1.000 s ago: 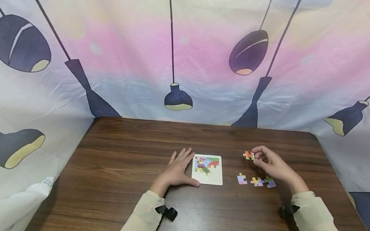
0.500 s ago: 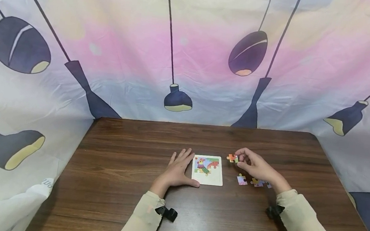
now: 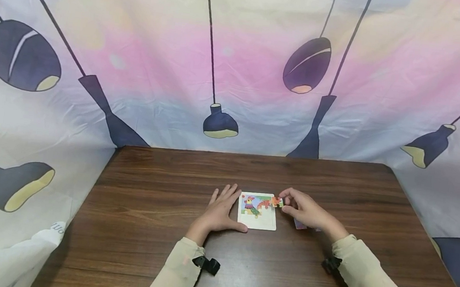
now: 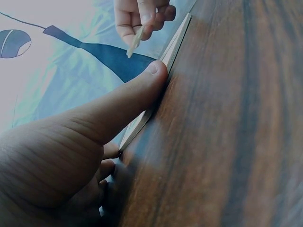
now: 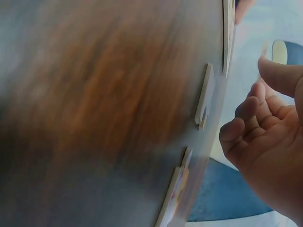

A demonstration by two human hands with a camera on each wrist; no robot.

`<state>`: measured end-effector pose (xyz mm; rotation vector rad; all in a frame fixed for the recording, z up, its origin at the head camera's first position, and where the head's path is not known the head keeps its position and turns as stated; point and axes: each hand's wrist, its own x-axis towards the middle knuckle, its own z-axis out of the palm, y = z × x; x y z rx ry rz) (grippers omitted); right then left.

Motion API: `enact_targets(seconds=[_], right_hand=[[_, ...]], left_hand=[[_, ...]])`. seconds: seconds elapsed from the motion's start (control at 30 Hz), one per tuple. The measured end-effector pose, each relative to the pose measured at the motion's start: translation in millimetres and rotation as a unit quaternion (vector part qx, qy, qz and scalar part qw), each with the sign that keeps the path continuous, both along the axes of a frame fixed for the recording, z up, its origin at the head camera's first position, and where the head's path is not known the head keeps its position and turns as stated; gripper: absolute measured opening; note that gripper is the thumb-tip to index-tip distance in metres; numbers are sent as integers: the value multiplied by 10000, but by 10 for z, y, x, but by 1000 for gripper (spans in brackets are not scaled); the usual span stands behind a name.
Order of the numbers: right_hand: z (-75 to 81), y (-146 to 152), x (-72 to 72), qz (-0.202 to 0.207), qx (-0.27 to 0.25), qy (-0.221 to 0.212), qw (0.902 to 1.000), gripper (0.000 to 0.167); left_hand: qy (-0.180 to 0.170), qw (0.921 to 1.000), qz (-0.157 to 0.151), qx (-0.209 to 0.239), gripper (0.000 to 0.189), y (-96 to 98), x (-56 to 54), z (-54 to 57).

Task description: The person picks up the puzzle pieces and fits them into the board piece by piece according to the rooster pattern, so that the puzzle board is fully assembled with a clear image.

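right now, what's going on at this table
Someone is working on a bird jigsaw, which is only partly filled in. The left hand touches the board at its left side. The right hand pinches a piece at the board's far right corner, not yet set in. Other loose pieces lie on the table, partly hidden by the right hand in the head view.

The white cloth (image 3: pixel 12 251) bears small lettering (image 3: pixel 58 227) — too unclear to read.
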<state>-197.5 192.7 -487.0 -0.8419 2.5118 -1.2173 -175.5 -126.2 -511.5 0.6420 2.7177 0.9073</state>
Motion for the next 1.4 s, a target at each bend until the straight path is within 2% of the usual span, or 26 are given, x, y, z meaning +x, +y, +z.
enact_targets(seconds=[0.17,0.4,0.77,1.4], right_hand=[[1,-87,15,174,246,-5,9995,25],[8,-169,11,338,528,304,9976,23],[-4,-260,9,546,799,456,9943,21],[30,-308,26,600,1051,475,9915,24]], left_hand=[[-23,10000,23,21,121,-3,-2,-5],[-18,10000,31,22,121,2,-7,-4],[4,10000,26,-15,120,1,-1,-7],[-8,10000,42,-13,121,7,4,11]])
